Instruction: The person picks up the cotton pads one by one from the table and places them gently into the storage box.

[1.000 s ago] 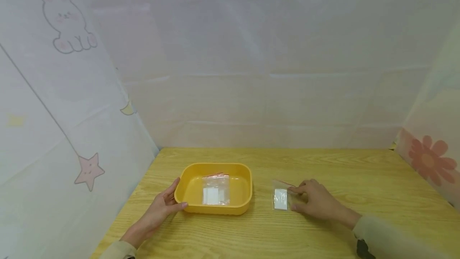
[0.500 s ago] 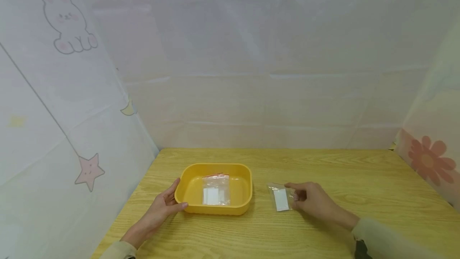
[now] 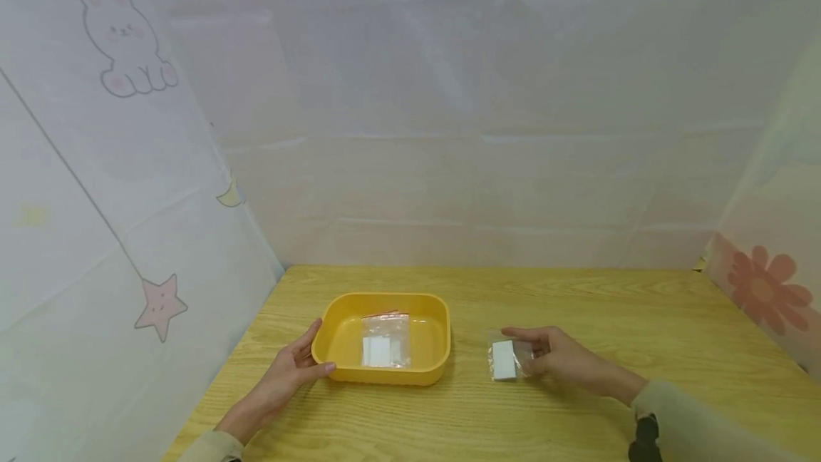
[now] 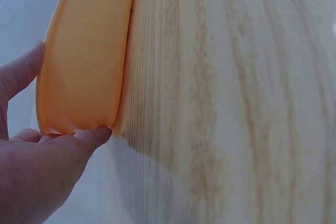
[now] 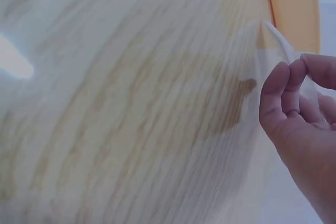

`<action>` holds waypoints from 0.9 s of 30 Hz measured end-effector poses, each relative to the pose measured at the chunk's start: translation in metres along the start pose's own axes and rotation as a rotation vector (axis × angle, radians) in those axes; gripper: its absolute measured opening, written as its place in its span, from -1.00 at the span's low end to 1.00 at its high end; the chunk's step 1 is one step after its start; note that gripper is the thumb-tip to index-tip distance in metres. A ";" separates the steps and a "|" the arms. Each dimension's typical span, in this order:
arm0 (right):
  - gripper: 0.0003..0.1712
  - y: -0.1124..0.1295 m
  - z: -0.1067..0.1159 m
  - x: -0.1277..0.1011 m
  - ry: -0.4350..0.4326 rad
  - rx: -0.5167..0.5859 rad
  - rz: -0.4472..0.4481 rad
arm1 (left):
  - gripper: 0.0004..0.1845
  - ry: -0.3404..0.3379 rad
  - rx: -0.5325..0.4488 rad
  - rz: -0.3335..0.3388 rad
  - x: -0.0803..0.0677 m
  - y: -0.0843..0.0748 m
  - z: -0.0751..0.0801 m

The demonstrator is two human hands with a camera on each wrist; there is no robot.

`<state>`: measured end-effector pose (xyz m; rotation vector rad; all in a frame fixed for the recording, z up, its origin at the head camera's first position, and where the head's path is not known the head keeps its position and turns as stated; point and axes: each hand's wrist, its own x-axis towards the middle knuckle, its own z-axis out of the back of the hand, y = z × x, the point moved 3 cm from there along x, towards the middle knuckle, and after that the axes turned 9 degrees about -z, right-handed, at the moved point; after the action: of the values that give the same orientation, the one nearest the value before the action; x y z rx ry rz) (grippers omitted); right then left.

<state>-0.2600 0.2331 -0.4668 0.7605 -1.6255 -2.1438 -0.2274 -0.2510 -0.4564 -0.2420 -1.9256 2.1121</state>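
A: Bag (image 3: 507, 360) placement?
B: Pinched in the right hand (image 3: 556, 360), just above the counter (image 3: 577, 305), right of the tray (image 3: 436, 375).
A: Left hand (image 3: 291, 366)?
B: Fingers straight, resting against the tray's left wall; a second bag (image 3: 383, 339) lies inside.

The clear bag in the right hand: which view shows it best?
The head view: the whole clear bag with its white insert. The right wrist view shows only a translucent film pinched by fingers; the left wrist view shows none.

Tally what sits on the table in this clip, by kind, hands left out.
Clear zip bags holding a white piece: 2, one in the tray, one pinched by the right hand at.
Yellow tray: 1, touched by the left hand.
Total: 3.
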 end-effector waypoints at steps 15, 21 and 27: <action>-0.06 0.036 0.001 0.000 0.052 0.050 0.042 | 0.03 0.001 0.004 0.005 -0.001 -0.001 0.000; -0.08 0.060 0.000 0.007 0.067 -0.002 0.075 | 0.03 -0.004 0.007 0.008 0.000 -0.001 0.000; -0.08 0.085 -0.009 0.022 0.083 -0.010 0.113 | 0.03 0.002 0.001 0.006 -0.001 -0.001 0.000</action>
<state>-0.2760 0.1901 -0.3916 0.7265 -1.5756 -2.0138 -0.2269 -0.2515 -0.4556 -0.2506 -1.9249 2.1159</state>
